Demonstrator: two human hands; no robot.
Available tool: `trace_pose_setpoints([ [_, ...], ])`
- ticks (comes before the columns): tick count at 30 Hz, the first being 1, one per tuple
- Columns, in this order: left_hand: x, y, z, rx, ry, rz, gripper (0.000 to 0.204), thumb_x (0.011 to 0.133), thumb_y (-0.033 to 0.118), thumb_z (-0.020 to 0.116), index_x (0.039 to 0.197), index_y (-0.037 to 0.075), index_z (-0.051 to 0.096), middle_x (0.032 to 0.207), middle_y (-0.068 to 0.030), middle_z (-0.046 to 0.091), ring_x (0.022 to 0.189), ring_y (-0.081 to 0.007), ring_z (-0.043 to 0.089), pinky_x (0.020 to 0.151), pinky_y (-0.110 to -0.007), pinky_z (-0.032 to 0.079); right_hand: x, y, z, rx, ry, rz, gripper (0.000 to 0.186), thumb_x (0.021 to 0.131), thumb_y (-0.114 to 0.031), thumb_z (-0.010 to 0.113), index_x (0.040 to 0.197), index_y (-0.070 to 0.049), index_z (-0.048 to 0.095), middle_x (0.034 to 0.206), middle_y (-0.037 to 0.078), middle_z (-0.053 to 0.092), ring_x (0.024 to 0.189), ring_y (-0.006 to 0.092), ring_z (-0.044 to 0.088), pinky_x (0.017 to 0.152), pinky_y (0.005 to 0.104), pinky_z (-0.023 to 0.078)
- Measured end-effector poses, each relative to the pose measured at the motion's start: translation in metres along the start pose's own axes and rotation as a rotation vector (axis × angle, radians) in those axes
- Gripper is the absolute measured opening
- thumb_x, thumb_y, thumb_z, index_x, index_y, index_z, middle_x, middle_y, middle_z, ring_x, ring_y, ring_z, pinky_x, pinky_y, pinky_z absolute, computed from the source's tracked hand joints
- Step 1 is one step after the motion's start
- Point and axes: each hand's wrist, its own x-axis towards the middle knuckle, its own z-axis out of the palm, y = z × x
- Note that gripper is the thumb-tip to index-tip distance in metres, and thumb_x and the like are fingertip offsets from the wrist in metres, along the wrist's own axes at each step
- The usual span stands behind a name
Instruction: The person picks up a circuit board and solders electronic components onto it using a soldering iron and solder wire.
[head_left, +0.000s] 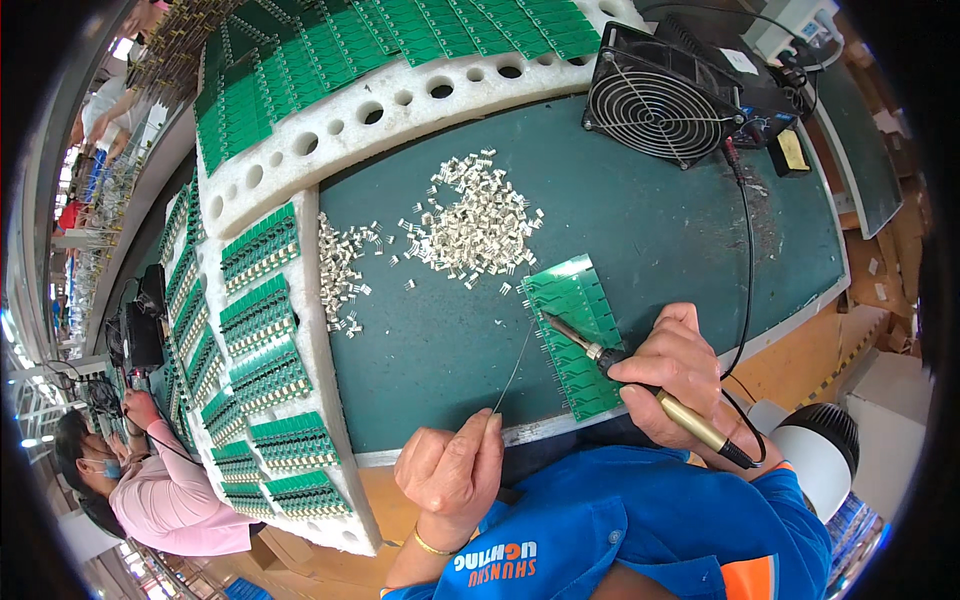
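Grey, thin solder wire point(516, 369) is pinched in the fingertips of the left hand point(452, 470), aimed at one o'clock; the right hand point(672, 370) grasps a pen-shaped gold-and-black soldering iron point(692, 418), tip toward ten o'clock; at that tip lies a rectangular green circuit board point(572, 360), long axis from half past eleven to half past five; beyond, toward its eleven, small white plastic connectors point(475, 225) lie heaped; farther, toward one, stands a square black fan point(655, 108).

Bright, fairly even light fills the frame, with glowing lamps point(30, 442) at the lower left; a pale sheen whitens the top of the green circuit board point(582, 376) near centre; straight edges bow toward the rim, where black swallows the corners; the far left looks soft.
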Motion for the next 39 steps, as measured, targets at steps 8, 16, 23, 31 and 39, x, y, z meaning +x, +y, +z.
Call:
trace_pose_setpoints([
  [8, 0.0006, -0.0002, 0.0007, 0.000, -0.010, 0.020, 0.022, 0.067, 0.004, 0.084, 0.087, 0.007, 0.076, 0.057, -0.0003, 0.050, 0.047, -0.0153, 0.046, 0.044, -0.029, 0.036, 0.0014, -0.0011, -0.0008, -0.005, -0.014, 0.014, 0.019, 0.071, -0.006, 0.074, 0.088, -0.010, 0.068, 0.065, 0.001, 0.059, 0.056, 0.0190, 0.050, 0.069, 0.0371, 0.037],
  [16, 0.0022, 0.0016, 0.0017, -0.004, -0.029, 0.007, 0.020, 0.068, 0.001, 0.083, 0.086, 0.006, 0.076, 0.059, -0.0020, 0.053, 0.049, -0.0154, 0.047, 0.045, -0.029, 0.035, 0.0022, -0.0003, 0.0000, -0.001, -0.007, 0.014, 0.020, 0.070, -0.005, 0.074, 0.087, -0.010, 0.068, 0.065, 0.000, 0.059, 0.056, 0.0188, 0.050, 0.069, 0.0368, 0.037],
  [23, 0.0033, 0.0012, 0.0044, -0.033, -0.026, 0.011, 0.019, 0.069, -0.002, 0.081, 0.085, 0.005, 0.075, 0.059, -0.0029, 0.054, 0.049, -0.0152, 0.047, 0.046, -0.030, 0.033, 0.0015, -0.0004, 0.0007, -0.006, -0.003, 0.013, 0.021, 0.069, -0.005, 0.074, 0.088, -0.010, 0.068, 0.064, 0.000, 0.058, 0.056, 0.0186, 0.050, 0.069, 0.0367, 0.037],
  [31, 0.0017, 0.0016, 0.0042, -0.023, -0.027, 0.001, 0.019, 0.068, -0.002, 0.081, 0.085, 0.005, 0.075, 0.059, -0.0027, 0.053, 0.049, -0.0148, 0.046, 0.046, -0.030, 0.033, 0.0006, 0.0001, 0.0009, -0.002, -0.003, 0.008, 0.019, 0.070, -0.006, 0.074, 0.088, -0.010, 0.068, 0.064, 0.000, 0.058, 0.056, 0.0186, 0.050, 0.069, 0.0372, 0.037],
  [39, 0.0023, 0.0014, 0.0054, -0.024, -0.022, -0.005, 0.020, 0.068, -0.002, 0.081, 0.086, 0.005, 0.075, 0.059, -0.0027, 0.053, 0.049, -0.0150, 0.046, 0.046, -0.030, 0.033, 0.0006, 0.0002, 0.0001, -0.003, -0.012, 0.013, 0.019, 0.071, -0.007, 0.074, 0.089, -0.010, 0.068, 0.065, 0.000, 0.058, 0.056, 0.0189, 0.050, 0.069, 0.0378, 0.037],
])
